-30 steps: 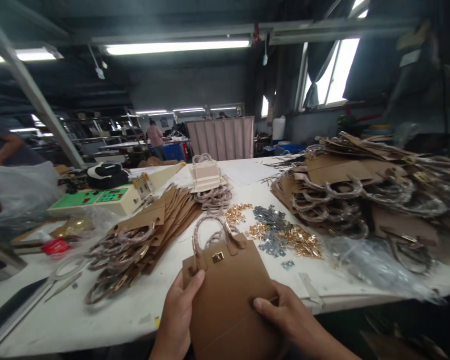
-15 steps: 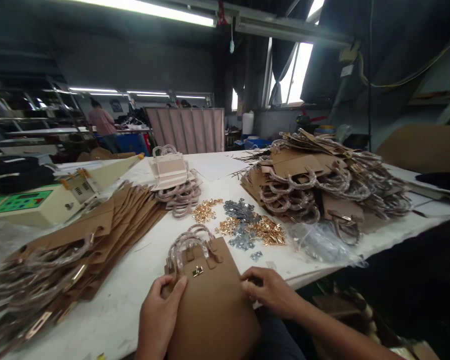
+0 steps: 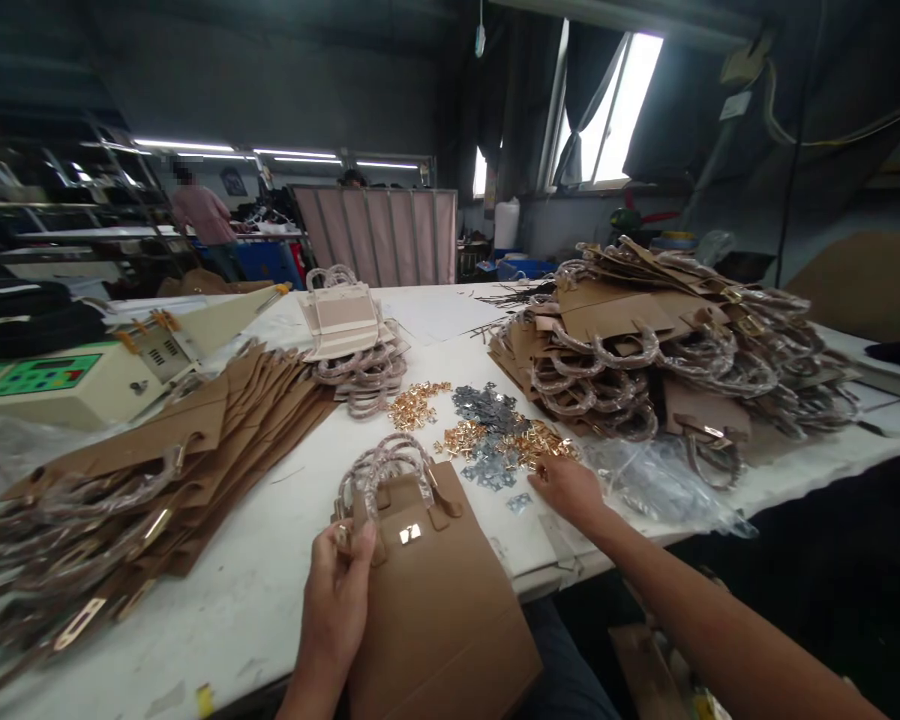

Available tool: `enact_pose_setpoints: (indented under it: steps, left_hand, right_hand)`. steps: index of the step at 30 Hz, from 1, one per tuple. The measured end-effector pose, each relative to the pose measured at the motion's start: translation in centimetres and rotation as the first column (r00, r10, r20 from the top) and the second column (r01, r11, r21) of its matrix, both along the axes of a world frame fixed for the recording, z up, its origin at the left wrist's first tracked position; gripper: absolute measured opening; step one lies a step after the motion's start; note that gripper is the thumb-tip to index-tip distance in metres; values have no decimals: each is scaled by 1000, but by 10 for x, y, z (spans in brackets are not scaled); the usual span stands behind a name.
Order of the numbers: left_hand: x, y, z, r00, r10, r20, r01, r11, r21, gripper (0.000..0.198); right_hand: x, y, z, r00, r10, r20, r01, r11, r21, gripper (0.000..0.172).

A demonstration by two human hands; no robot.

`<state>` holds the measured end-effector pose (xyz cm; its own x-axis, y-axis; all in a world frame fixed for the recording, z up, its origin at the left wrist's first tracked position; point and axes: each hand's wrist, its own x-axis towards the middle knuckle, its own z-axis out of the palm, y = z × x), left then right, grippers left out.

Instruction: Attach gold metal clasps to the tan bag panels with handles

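My left hand [image 3: 335, 575] grips the upper left edge of a brown handbag [image 3: 442, 610], thumb on its front. The handbag leans at the table's front edge, with plastic-wrapped handles [image 3: 390, 465] on top and a shiny gold turn-lock [image 3: 411, 534] on the front panel. My right hand [image 3: 566, 488] is at the near right edge of a pile of small gold metal fittings [image 3: 532, 445], its fingers curled together. Whatever is between those fingertips is hidden. Beside the gold pieces lie flat grey metal plates [image 3: 487, 410], and one loose plate [image 3: 519, 503] is close to my right hand.
To the left, brown bag pieces [image 3: 217, 420] are stacked in front of a cream machine [image 3: 67, 385] with a green panel. A big heap of brown bags [image 3: 630, 330] and a clear plastic bag [image 3: 660, 480] occupy the right. A person [image 3: 204, 215] stands far back.
My right hand has let go of the handbag's right edge and moved forward to the gold fittings. My left hand still holds the handbag, which has shifted slightly right.
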<state>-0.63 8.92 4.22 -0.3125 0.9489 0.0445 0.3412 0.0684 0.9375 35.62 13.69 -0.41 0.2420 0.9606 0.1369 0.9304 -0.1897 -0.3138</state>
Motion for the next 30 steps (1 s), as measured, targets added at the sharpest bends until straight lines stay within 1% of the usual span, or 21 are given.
enact_pose_setpoints:
  steps: [2,4,6,7,8,10,12,13,15,18,20,21,23,25,26,28,30]
  left_hand:
    - [-2,1,-4,998,13,56,-13,1000,-14,59]
    - [-3,2,-7,991,32,134,-26,999,-46,60]
    - [-2,1,-7,956,34,291,1,993,-120,57]
    - [0,0,-4,915,32,403,42,984,-173,55]
    - [1,-2,-1,852,39,521,98,968,-233,53]
    - [4,-7,9,693,100,714,219,915,-340,51]
    - [5,-12,17,551,168,817,297,876,-381,48]
    - [5,-14,21,501,190,844,312,870,-381,47]
    - [5,-17,23,434,210,876,325,871,-370,44]
    - [4,-17,16,381,222,898,357,860,-364,46]
    - [5,-15,7,389,213,896,350,866,-358,49]
    - [6,-13,3,414,212,885,319,877,-359,50]
    - [9,-9,-5,495,226,839,203,909,-364,50]
    - [11,-7,-8,572,236,786,84,936,-342,48]
    - [12,-6,-8,600,233,765,51,943,-328,47]
    - [12,-6,-5,632,213,746,40,952,-305,45]
    - [10,-8,-2,633,169,755,107,947,-302,44]
  right_hand:
    - [2,0,-2,1000,17,11,-17,1000,3,9]
    - [6,-4,-3,999,41,2,-41,999,16,10]
    - [11,-9,-5,997,77,-27,-76,996,38,13]
    - [13,-12,-6,994,96,-48,-94,994,49,15]
    - [16,-14,-7,991,115,-74,-111,992,60,17]
    - [20,-18,-10,979,147,-141,-137,987,80,24]
    - [23,-22,-13,959,180,-221,-162,982,95,31]
    - [24,-23,-15,944,198,-263,-177,979,103,32]
    - [24,-26,-18,911,229,-344,-199,972,121,33]
    - [22,-28,-20,859,234,-455,-197,972,129,38]
    - [21,-29,-20,825,222,-520,-191,975,112,45]
    - [19,-29,-19,810,215,-546,-188,976,106,49]
    - [16,-30,-17,792,208,-573,-185,978,100,51]
    - [12,-30,-16,798,217,-562,-189,976,107,47]
    - [9,-30,-15,807,229,-544,-199,973,115,44]
    - [3,-29,-14,826,267,-496,-225,964,144,40]
    - [-4,-27,-13,835,315,-452,-261,949,178,33]
